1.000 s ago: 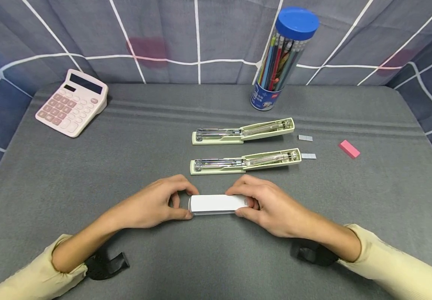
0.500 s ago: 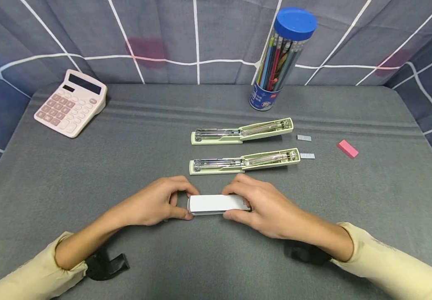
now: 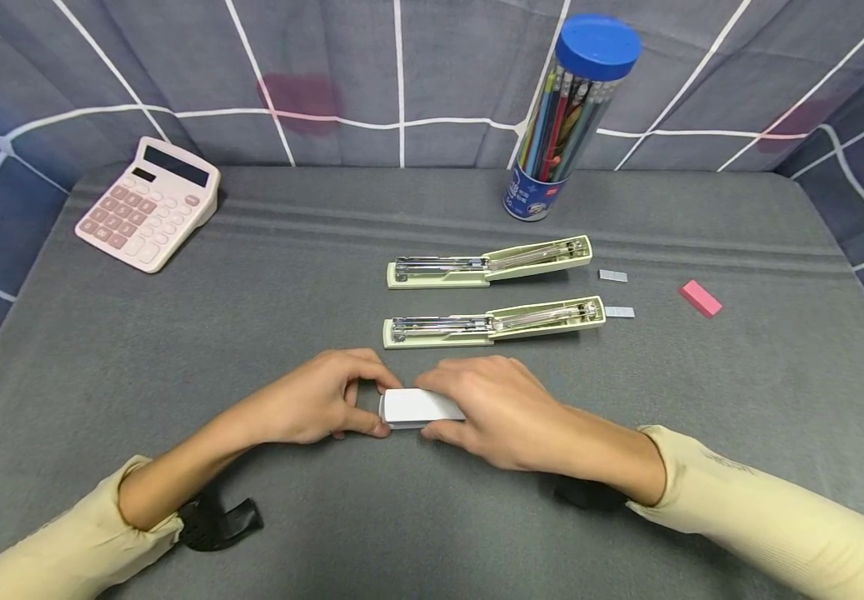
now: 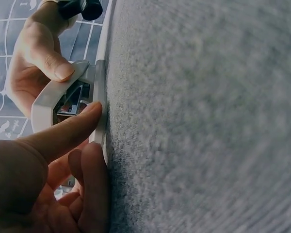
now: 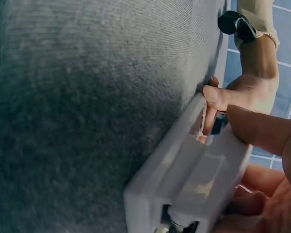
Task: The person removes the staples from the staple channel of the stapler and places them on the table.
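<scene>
While my left grip (image 3: 322,398), a bare hand, pinches the left end of an oblong white stapler (image 3: 417,406) with thumb and forefinger, my right grip (image 3: 502,410), the other bare hand, clasps its smooth cover from above, thumb on the near side and fingers on the far side. The stapler sits on the grey, cloth-covered tabletop (image 3: 252,292), its length running left to right, directly between my wrists. From the left wrist view I see metal parts in the gap under the cover at that end, with my thumb against the base.

I take this as the step of opening the stapler, since its cover lies over the base. The next move probably calls for holding the base down on the left while the right raises the cover and swings it over.

Just beyond lie two pale green staplers (image 3: 506,322) (image 3: 506,262), both folded open to the right. By their right ends are two silver staple strips (image 3: 620,312) (image 3: 613,276), which I expect to matter later, and farther right a pink block eraser (image 3: 701,298). At the back stand a clear, blue-lidded tube of pencils (image 3: 562,125) and, far left, a pale pink calculator (image 3: 148,205).
</scene>
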